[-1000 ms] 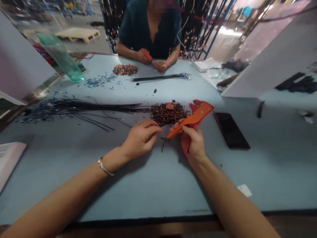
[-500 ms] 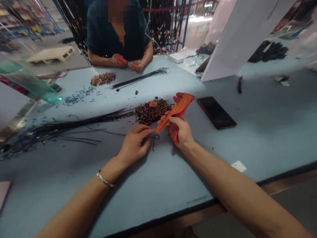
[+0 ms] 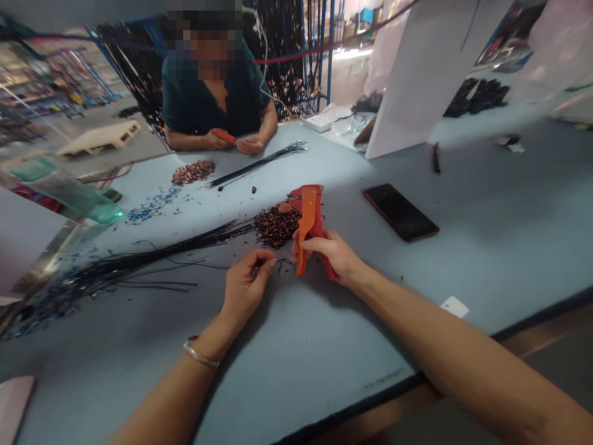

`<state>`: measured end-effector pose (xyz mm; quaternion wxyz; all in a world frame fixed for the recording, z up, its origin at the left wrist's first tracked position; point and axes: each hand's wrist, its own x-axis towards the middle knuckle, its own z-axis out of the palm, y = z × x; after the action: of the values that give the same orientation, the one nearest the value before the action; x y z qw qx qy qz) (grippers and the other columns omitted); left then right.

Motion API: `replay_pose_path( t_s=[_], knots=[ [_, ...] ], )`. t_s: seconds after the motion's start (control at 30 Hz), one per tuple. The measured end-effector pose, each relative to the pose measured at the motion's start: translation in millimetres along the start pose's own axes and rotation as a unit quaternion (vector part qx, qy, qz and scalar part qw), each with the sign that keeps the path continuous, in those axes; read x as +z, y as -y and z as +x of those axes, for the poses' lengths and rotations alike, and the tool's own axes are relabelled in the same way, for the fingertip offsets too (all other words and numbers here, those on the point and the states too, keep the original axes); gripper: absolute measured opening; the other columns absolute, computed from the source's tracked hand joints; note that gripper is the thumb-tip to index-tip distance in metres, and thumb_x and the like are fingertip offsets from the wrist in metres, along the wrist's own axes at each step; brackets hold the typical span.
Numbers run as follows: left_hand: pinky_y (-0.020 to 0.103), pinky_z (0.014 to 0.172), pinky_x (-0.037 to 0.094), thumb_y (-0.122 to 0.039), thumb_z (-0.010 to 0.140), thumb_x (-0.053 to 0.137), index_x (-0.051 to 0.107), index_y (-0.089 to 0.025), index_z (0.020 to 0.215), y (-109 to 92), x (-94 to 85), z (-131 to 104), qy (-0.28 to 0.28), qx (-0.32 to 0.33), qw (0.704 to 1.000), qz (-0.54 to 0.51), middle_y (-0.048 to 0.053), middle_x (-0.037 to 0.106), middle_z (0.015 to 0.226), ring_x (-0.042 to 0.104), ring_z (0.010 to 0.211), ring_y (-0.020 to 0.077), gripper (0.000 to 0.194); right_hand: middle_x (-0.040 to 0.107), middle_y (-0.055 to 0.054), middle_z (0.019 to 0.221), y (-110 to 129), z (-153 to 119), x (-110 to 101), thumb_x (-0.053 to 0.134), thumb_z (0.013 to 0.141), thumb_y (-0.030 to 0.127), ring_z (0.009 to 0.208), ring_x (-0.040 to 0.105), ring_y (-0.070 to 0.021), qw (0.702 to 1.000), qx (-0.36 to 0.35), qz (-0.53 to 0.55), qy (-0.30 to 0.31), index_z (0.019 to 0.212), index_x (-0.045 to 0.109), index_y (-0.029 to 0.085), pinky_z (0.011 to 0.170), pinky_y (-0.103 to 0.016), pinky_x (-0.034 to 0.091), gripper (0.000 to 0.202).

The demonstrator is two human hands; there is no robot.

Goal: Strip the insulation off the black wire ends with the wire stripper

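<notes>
In the head view, I look down on a big, pale blue table with a dark edge along the near side. My right hand is wrapped around an orange and red tool, which is held up over the table with its top end by a heap of small dark and copper bits. My left hand has its finger and thumb pinched together just beside a curly black wire end, but I cannot tell if they have the wire. A long bunch of black wires lies on the left, with its blue-tipped ends spread out, and its other end points at the heap. A black phone lies flat on the right, and a small white card is nearer to me. Farther back I see blue bits, a brown pile, a thinner bunch of wires and a see-through green bottle that leans over. Across the table, a person in a dark top holds something red. Behind, the room has hanging wires, blue poles and a wooden pallet on the floor. A white board stands on the table at the far right.
</notes>
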<state>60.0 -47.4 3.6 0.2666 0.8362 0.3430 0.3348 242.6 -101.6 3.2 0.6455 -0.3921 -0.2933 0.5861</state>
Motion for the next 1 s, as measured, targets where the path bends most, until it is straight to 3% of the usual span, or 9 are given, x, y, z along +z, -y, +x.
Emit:
replay_pose_path(
  t_s=[0.2,0.4,0.67,0.83,1.0],
  knots=[
    [0.025,0.065,0.048,-0.023,0.085,0.059,0.064,-0.02,0.08,-4,-1.0,1,-0.006,0.005,0.998,-0.066,-0.001,0.066,0.073,0.061,0.067,0.0142,0.008,0.069,-0.003,0.077,0,-9,10,0.065,0.064,0.017,0.061,0.066,-0.0166,0.998,0.037,-0.025,0.041,0.081,0.061,0.016,0.054,-0.027,0.053,0.018],
    [0.025,0.067,0.049,-0.02,0.085,0.059,0.064,-0.019,0.081,-2,-0.4,1,-0.034,0.017,0.998,-0.052,0.001,0.066,0.076,0.062,0.07,0.0143,0.006,0.07,-0.005,0.083,0,-11,9,0.065,0.065,0.019,0.062,0.07,-0.0197,0.99,0.09,-0.01,0.11,0.094,0.062,0.016,0.05,-0.027,0.055,0.03],
    [0.024,0.065,0.05,-0.021,0.083,0.061,0.065,-0.018,0.079,-2,-2.5,0,-0.051,0.027,0.996,-0.072,0.002,0.066,0.075,0.063,0.069,0.014,0.006,0.07,-0.005,0.077,6,-10,3,0.063,0.066,0.022,0.062,0.07,-0.0205,0.968,0.123,0.018,0.219,0.098,0.064,0.013,0.052,-0.027,0.056,0.034],
    [0.023,0.065,0.052,-0.019,0.082,0.058,0.065,-0.018,0.08,-7,-2.7,-1,-0.026,0.034,0.995,-0.089,0.002,0.068,0.075,0.065,0.069,0.0138,0.008,0.071,-0.007,0.085,3,-9,3,0.066,0.065,0.019,0.059,0.069,-0.0171,0.963,0.135,0.015,0.235,0.093,0.065,0.012,0.051,-0.026,0.056,0.029],
    [0.024,0.064,0.052,-0.021,0.079,0.058,0.064,-0.017,0.076,-4,0.2,-2,-0.04,-0.02,0.998,-0.036,0.001,0.069,0.071,0.066,0.064,0.0144,0.008,0.07,-0.005,0.083,2,-7,1,0.066,0.066,0.018,0.057,0.069,-0.0164,0.965,0.148,0.017,0.215,0.091,0.065,0.012,0.052,-0.026,0.057,0.026]
  ],
)
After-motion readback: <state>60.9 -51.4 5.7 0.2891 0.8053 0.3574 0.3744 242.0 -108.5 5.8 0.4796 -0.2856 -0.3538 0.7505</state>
